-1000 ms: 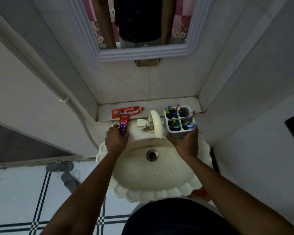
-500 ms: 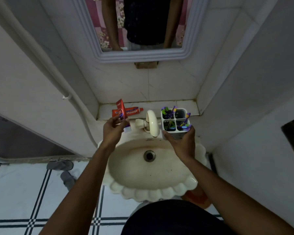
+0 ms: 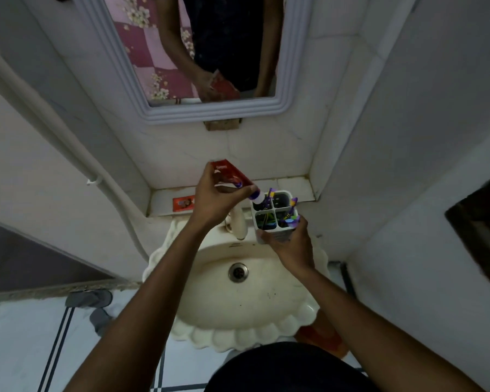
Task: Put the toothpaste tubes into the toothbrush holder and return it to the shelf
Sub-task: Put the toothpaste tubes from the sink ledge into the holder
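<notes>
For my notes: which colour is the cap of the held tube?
White, seen in the head view, on the tube in the left hand.

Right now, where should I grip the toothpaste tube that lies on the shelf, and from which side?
Grip the second toothpaste tube across its flat body from above, fingers on its long edges. It lies flat on the shelf, wall close behind, so a side approach is probably blocked.

The left hand [image 3: 215,202] covers the middle of the red toothpaste tube [image 3: 229,172], and its brand lettering is too blurred to read. A second tube [image 3: 183,203] on the shelf [image 3: 291,183] is half hidden behind that wrist. The right hand [image 3: 290,244] masks the toothbrush holder [image 3: 274,212] base; what fills its near-left compartment is perhaps brush handles. The mirror [image 3: 209,52] is cut off by the top edge.
</notes>
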The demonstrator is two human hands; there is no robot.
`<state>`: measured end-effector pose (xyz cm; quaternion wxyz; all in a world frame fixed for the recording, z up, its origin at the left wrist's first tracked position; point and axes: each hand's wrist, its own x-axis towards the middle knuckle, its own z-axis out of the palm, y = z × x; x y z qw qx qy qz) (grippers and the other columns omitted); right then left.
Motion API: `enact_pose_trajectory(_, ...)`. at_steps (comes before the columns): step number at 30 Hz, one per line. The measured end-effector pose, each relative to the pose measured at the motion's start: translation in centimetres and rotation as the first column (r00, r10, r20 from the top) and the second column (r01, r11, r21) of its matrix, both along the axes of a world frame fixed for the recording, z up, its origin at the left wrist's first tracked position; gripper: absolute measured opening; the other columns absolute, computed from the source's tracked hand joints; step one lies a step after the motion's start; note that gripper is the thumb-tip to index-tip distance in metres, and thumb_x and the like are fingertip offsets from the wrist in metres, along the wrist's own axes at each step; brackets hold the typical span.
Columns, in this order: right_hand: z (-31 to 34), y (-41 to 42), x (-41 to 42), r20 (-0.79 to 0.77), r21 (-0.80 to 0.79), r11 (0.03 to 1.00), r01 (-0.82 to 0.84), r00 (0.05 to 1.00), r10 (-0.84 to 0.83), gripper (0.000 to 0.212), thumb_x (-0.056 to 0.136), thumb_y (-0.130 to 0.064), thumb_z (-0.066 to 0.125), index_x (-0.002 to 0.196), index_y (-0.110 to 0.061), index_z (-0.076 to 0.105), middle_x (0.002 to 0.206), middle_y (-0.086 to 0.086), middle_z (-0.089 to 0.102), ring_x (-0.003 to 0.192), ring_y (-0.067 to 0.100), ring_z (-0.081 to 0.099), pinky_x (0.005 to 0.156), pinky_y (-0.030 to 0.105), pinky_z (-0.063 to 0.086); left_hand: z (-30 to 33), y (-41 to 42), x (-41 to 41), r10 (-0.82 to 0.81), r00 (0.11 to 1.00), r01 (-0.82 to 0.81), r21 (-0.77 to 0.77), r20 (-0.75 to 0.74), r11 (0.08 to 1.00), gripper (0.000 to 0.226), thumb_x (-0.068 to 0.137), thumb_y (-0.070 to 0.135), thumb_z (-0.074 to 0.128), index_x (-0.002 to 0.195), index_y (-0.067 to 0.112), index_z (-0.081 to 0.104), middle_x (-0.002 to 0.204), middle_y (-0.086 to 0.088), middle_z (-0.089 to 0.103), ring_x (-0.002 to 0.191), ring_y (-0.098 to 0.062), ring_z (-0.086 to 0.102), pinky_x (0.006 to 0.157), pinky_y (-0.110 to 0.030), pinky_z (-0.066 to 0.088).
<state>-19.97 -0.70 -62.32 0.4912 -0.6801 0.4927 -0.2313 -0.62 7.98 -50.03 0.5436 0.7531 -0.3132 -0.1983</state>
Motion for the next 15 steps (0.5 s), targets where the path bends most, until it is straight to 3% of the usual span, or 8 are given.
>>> enact_pose_trajectory(4,-0.1,-0.4,0.2,-0.005,0.035,0.999,-0.011,1.0,0.011,0.113,0.062,-0.07,0.1,0.148,-0.027,0.042,0.131,-0.01,0.069,0.112,0.012,0.072,0.092,0.034,0.063,-0.7,-3.1,-1.0,-0.089,0.99,0.083,0.066,0.108,0.994,0.069,0.067,0.043,0.1,0.119,0.029,0.057,0.106,0.012,0.076,0.098,0.001,0.074,0.087,-0.032,0.066)
enact_pose_trajectory(8,0.0,-0.8,0.0,0.01,0.065,0.998,-0.024,1.0,0.023,0.11,0.059,-0.071,0.1,0.144,-0.029,0.044,0.129,-0.013,0.07,0.111,0.007,0.072,0.093,0.034,0.065,-0.9,-6.0,-1.8,-0.203,0.945,0.141,0.239,0.257,0.961,0.06,0.067,0.056,0.094,0.109,0.032,0.058,0.093,0.015,0.077,0.087,0.001,0.074,0.08,-0.04,0.065)
enact_pose_trajectory(12,-0.1,-1.1,-0.1,0.007,0.074,0.996,-0.042,0.999,0.041,0.113,0.054,-0.078,0.098,0.141,-0.03,0.045,0.131,-0.011,0.069,0.113,0.01,0.073,0.093,0.036,0.066,-1.9,-7.4,-1.9,-0.251,0.931,0.165,0.306,0.267,0.938,0.06,0.069,0.06,0.09,0.113,0.035,0.059,0.1,0.016,0.078,0.093,-0.003,0.076,0.083,-0.043,0.066)
enact_pose_trajectory(15,-0.2,-1.3,-0.3,0.004,0.075,0.997,-0.034,0.999,0.034,0.112,0.054,-0.078,0.098,0.141,-0.031,0.046,0.131,-0.01,0.069,0.113,0.01,0.073,0.093,0.035,0.066,-2.2,-7.4,-1.6,-0.23,0.947,0.167,0.267,0.226,0.949,0.059,0.074,0.061,0.087,0.12,0.032,0.063,0.108,0.015,0.078,0.096,-0.004,0.075,0.084,-0.042,0.066)
